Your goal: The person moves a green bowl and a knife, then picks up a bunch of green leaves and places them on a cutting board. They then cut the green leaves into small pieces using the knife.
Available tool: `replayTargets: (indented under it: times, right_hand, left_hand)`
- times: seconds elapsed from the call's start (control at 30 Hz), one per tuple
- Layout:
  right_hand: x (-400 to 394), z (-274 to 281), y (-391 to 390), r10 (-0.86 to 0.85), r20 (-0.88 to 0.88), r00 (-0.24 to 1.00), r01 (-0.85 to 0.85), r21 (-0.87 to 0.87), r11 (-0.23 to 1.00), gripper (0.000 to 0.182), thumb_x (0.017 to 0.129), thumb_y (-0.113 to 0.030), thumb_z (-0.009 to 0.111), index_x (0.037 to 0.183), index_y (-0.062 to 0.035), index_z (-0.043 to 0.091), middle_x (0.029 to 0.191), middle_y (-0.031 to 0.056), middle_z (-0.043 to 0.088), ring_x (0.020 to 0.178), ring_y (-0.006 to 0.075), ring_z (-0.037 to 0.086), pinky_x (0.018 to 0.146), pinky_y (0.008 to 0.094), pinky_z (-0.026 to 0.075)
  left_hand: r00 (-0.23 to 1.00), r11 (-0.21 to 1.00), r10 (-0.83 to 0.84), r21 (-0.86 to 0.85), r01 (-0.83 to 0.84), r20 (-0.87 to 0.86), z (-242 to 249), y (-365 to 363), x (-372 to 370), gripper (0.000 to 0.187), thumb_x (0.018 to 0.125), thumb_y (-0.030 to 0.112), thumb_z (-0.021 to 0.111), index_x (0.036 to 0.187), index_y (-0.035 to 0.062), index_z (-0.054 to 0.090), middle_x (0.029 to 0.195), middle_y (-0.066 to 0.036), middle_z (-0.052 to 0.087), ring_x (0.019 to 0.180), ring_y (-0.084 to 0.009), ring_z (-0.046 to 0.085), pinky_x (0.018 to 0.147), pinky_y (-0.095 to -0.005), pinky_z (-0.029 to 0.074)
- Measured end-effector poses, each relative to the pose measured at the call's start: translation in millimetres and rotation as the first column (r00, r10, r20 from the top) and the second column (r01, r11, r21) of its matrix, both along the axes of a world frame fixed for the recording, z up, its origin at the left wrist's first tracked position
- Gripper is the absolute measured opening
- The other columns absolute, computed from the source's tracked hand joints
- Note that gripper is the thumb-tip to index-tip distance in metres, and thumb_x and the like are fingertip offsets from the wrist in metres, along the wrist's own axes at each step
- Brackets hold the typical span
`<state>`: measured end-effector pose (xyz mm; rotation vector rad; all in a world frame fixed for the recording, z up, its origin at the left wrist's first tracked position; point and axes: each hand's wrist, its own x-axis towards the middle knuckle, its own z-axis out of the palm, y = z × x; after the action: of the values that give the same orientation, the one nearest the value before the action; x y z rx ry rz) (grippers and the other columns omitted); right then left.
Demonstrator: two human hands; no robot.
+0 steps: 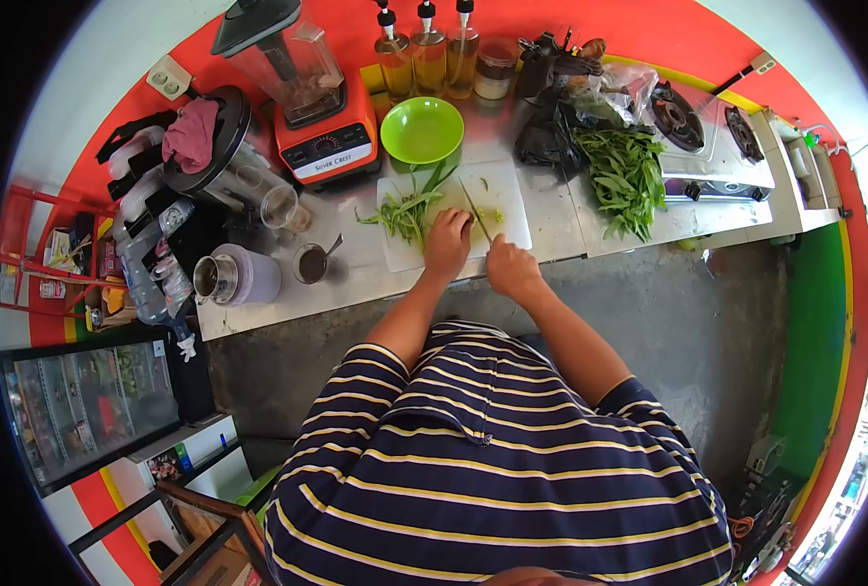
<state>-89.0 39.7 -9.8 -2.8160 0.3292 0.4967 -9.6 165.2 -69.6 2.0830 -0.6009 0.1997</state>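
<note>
A white cutting board (507, 190) lies on the metal counter with leafy green stems (410, 215) bunched on its left half. My left hand (448, 242) presses down on the stems near the board's middle, its fingers curled over them. In my right hand (513, 268) is a knife (474, 203), gripped by the handle at the board's front edge. Its blade points away from me, just right of my left fingers. Small cut green pieces (493, 214) lie to the right of the blade. Behind the board sits a green bowl (422, 131).
Left of the board stand a glass with a spoon (311, 264), a wide-mouthed flask (248, 274) and a red blender (325, 146). Oil bottles (429, 63) line the wall. On the right are a heap of leafy greens (624, 181), a black bag (543, 137) and a gas stove (722, 146).
</note>
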Motion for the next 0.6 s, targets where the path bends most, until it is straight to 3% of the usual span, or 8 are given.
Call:
replayTargets:
  times: [0.07, 0.2, 0.27, 0.37, 0.6]
  right_hand:
    - [-8.6, 0.5, 0.0, 0.034, 0.016, 0.999, -0.033, -0.041, 0.999, 0.023, 0.094, -0.010, 0.053, 0.112, 0.0026, 0.048, 0.093, 0.0242, 0.073, 0.088, 0.0394, 0.074, 0.078, 0.0455, 0.060]
    - [-14.2, -8.6, 2.6, -0.004, -0.027, 1.000, 0.003, -0.028, 1.000, 0.023, 0.094, -0.011, 0.053, 0.112, 0.0028, 0.049, 0.097, 0.0253, 0.072, 0.093, 0.0394, 0.073, 0.080, 0.0465, 0.060]
    - [-8.0, -8.1, 1.5, -0.007, -0.037, 0.999, 0.006, -0.025, 1.000, 0.023, 0.094, -0.011, 0.053, 0.112, 0.0026, 0.049, 0.099, 0.0258, 0.072, 0.096, 0.0395, 0.073, 0.082, 0.0472, 0.059]
    - [3.4, -3.8, -6.6, -0.020, -0.056, 0.998, 0.023, 0.057, 0.998, 0.026, 0.100, -0.021, 0.049, 0.113, 0.0020, 0.047, 0.102, 0.0281, 0.070, 0.097, 0.0446, 0.070, 0.086, 0.0519, 0.056]
    - [-19.4, -10.1, 2.4, 0.001, -0.019, 1.000, -0.002, -0.025, 1.000, 0.022, 0.093, -0.014, 0.055, 0.108, 0.0014, 0.049, 0.097, 0.0249, 0.072, 0.093, 0.0390, 0.073, 0.080, 0.0466, 0.060]
  left_hand:
    - [0.996, 0.999, 0.030, 0.028, -0.032, 0.080, -4.7, -1.9, 1.4, 0.012, 0.090, 0.009, 0.065, 0.100, 0.0038, 0.068, 0.097, -0.010, 0.063, 0.097, -0.0317, 0.059, 0.081, -0.0421, 0.049]
    - [0.996, 0.998, 0.059, 0.031, -0.061, 0.074, -1.8, -3.1, -0.8, 0.014, 0.088, 0.008, 0.065, 0.101, 0.0039, 0.069, 0.098, -0.009, 0.063, 0.098, -0.0313, 0.058, 0.083, -0.0422, 0.048]
    - [0.981, 0.988, 0.057, 0.127, -0.082, 0.188, 1.9, -0.6, -1.3, 0.015, 0.086, 0.005, 0.065, 0.100, 0.0040, 0.071, 0.099, -0.008, 0.063, 0.099, -0.0309, 0.058, 0.085, -0.0425, 0.047]
    - [0.977, 0.990, 0.080, 0.098, -0.101, 0.200, -1.0, 2.3, -3.4, 0.016, 0.082, 0.002, 0.065, 0.097, 0.0043, 0.072, 0.099, -0.008, 0.063, 0.100, -0.0308, 0.058, 0.087, -0.0430, 0.046]
    - [0.991, 0.996, 0.087, 0.014, -0.089, 0.103, -12.1, 2.6, 0.0, 0.013, 0.082, 0.002, 0.067, 0.094, 0.0023, 0.073, 0.097, -0.010, 0.066, 0.098, -0.0326, 0.059, 0.087, -0.0432, 0.047]
